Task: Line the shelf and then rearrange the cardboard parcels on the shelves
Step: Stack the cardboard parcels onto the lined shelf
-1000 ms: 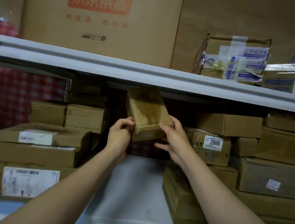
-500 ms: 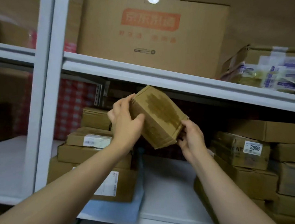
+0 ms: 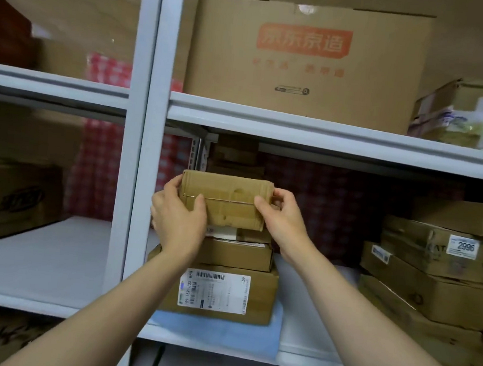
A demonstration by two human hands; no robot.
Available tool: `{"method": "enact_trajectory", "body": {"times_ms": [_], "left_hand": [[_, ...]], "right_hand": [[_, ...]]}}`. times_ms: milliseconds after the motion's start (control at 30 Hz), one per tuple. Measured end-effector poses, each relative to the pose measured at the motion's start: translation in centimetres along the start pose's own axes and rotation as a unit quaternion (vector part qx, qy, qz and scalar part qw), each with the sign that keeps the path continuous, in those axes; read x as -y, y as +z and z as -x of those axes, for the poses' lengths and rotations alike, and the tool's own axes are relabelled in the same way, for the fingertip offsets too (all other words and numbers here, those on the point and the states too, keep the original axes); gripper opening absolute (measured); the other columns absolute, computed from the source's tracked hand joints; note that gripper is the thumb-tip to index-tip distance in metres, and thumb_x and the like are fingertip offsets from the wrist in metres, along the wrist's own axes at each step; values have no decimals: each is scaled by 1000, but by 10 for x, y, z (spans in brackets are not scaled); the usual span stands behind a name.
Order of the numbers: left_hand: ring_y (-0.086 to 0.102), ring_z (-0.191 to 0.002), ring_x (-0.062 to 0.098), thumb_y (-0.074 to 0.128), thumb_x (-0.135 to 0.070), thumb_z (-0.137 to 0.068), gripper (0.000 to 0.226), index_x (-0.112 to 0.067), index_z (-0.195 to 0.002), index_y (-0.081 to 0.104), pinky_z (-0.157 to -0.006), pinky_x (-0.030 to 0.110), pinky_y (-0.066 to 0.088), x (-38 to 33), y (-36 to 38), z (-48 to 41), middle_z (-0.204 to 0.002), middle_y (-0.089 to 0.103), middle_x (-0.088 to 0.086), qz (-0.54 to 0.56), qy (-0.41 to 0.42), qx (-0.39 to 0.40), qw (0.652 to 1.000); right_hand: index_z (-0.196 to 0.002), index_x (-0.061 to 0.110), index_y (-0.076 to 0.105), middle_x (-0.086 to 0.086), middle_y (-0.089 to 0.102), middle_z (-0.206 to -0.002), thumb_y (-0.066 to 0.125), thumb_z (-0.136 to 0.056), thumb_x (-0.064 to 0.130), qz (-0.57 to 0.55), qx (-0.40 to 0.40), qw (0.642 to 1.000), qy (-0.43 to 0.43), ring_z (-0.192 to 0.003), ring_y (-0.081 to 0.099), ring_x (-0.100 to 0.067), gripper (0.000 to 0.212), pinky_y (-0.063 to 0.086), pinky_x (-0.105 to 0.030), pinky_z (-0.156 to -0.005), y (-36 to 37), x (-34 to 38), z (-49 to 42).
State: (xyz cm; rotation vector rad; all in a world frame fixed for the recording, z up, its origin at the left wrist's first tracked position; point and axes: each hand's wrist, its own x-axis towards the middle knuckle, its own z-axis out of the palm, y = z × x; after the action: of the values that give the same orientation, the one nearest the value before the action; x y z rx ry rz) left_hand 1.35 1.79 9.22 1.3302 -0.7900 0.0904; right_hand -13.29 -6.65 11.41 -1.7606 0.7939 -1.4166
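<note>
So the small parcel (image 3: 227, 202) is up at the top of the stack (image 3: 237, 254) on the left end of the middle shelf (image 3: 311, 300). The left hand (image 3: 179, 215) and right hand (image 3: 283, 224) each grip one end, thumbs on the front face and fingers wrapped round the sides. Honestly can't tell whether it's resting on the box below or hanging just above it, since the bottom edge is half hidden by the hands. My worry is the tower itself. It's narrow, the top boxes look smaller than the big labelled box (image 3: 224, 295) at the bottom, and letting go off-centre could tip the top one forward off the front edge. The blue liner (image 3: 221, 333) under the stack looks thin and soft, so a shove might make it slide or bunch up. The parcel is plain brown corrugated card, boxy, with a taped seam across the front and a few dents, so squeezing hard could crush it more.
</note>
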Motion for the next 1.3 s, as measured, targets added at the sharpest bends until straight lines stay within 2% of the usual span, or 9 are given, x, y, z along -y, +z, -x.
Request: {"method": "enact_trajectory", "body": {"times_ms": [367, 500, 700, 800, 900, 1000, 1133, 1233, 1300], "left_hand": [[26, -137, 31, 67, -8, -78, 80, -19, -148, 28, -117, 46, 21, -16, 30, 28, -149, 23, 13, -92, 117, -60, 987], [30, -134, 33, 66, -7, -77, 70, -17, -141, 42, -115, 49, 27, -42, 67, 61, -146, 29, 15, -73, 234, -22, 969], [37, -125, 26, 67, -11, -78, 58, -16, -133, 51, -108, 35, 32, -80, 152, 115, -136, 38, 10, -16, 304, 54, 951], [33, -125, 21, 67, -19, -84, 57, -19, -137, 46, -105, 28, 30, -99, 206, 144, -135, 35, 6, 8, 238, 162, 958], [28, -133, 27, 61, -36, -91, 59, -24, -144, 37, -108, 35, 30, -121, 255, 165, -145, 29, 10, 39, 46, 292, 954], [32, -137, 32, 57, -60, -86, 72, -30, -147, 32, -112, 46, 34, -138, 294, 174, -150, 32, 11, 83, -134, 361, 919], [59, -118, 35, 63, -93, -39, 124, -31, -145, 41, -99, 54, 48, -125, 379, 166, -133, 59, 6, 163, -284, 439, 836], [70, -83, 25, 61, -74, -74, 72, -16, -116, 65, -64, 33, 59, -165, 357, 182, -90, 76, 9, 130, -276, 495, 813], [59, -64, 18, 48, -50, -96, 39, -15, -86, 61, -39, 20, 46, -176, 348, 187, -49, 67, 3, 116, -250, 512, 813]], "right_hand": [[-123, 23, 53, 3, 61, -120, 68, -88, 20, 72, -28, 997, -4, -103, 62, -10, 38, 54, -31, -92, -23, -17, 1], [-114, 24, 57, 5, 63, -116, 67, -88, 19, 101, -100, 989, -34, -97, 62, -9, 28, 48, -18, -78, -68, -28, -1], [-114, 22, 55, 0, 55, -122, 64, -87, 16, 188, -238, 950, -67, -102, 58, -13, 30, 52, -36, -90, -167, -41, -4], [-115, 23, 50, -2, 47, -126, 67, -82, 18, 244, -379, 889, -80, -115, 50, -22, 37, 49, -45, -93, -232, -45, -7], [-120, 17, 48, -10, 40, -135, 72, -81, 23, 288, -469, 833, -60, -126, 37, -28, 46, 44, -44, -98, -296, -43, -11], [-125, 14, 44, -13, 36, -138, 75, -76, 37, 348, -481, 803, -47, -126, 35, -32, 63, 38, -43, -102, -344, -43, -19], [-141, 24, 29, -18, 22, -151, 72, -69, 60, 421, -406, 811, 1, -137, 23, -37, 91, 25, -51, -109, -382, -45, -37], [-145, 35, 23, -20, 16, -156, 65, -68, 71, 453, -358, 815, 42, -141, 15, -39, 95, 20, -51, -111, -398, -45, -46], [-142, 37, 26, -21, 21, -153, 63, -66, 76, 470, -341, 813, 50, -140, 19, -39, 93, 23, -49, -109, -404, -47, -49]]}}
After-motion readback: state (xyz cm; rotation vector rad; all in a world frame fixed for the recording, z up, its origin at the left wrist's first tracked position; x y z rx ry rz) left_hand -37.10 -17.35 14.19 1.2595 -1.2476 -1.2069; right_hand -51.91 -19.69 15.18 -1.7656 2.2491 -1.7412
